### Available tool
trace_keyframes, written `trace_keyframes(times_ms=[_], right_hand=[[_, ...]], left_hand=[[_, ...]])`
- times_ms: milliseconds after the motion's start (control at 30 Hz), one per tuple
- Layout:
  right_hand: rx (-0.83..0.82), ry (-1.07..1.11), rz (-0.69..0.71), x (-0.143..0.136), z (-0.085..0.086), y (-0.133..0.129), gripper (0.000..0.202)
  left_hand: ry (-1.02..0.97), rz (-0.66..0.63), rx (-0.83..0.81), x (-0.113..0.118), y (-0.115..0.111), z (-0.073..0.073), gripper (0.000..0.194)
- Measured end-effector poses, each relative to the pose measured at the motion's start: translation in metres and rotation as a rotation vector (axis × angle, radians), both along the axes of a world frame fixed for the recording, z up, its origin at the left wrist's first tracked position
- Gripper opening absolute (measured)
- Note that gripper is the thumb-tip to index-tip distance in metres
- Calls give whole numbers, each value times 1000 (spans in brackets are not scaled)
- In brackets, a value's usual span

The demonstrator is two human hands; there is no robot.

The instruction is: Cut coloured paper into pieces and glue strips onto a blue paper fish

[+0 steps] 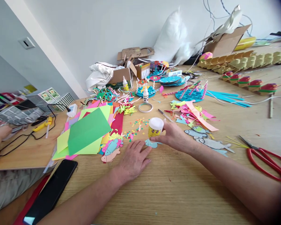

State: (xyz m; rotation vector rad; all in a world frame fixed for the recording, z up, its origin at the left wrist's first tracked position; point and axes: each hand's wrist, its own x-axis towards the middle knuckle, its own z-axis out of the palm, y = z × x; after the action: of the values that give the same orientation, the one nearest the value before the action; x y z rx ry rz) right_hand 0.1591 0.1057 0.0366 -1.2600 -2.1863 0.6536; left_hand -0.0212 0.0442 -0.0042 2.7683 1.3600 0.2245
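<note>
My right hand grips a small white tub with a yellow label, thumb in front and fingers round its far side. Just below the tub, a blue paper fish lies on the wooden table. My left hand rests flat, palm down, with its fingertips beside that fish. Left of this hand is a small pile of pink, blue and yellow paper fish. Grey and blue paper fish lie near my right forearm, and red-handled scissors are further right.
Coloured paper sheets are stacked at left, near a phone. Beyond the tub are confetti bits, a ring of tape, a glue bottle and paper scraps. Another person's hand shows at far left, near a yellow glue gun.
</note>
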Motion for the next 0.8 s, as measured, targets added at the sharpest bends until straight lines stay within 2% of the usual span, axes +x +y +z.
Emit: trace_keyframes(times_ms=[367, 800], right_hand=[[49, 16, -29, -3, 1, -2, 23], [64, 24, -13, -3, -2, -2, 22]], left_hand=[[-17, -8, 34, -2, 1, -6, 36], [-21, -6, 31, -1, 0, -4, 35]])
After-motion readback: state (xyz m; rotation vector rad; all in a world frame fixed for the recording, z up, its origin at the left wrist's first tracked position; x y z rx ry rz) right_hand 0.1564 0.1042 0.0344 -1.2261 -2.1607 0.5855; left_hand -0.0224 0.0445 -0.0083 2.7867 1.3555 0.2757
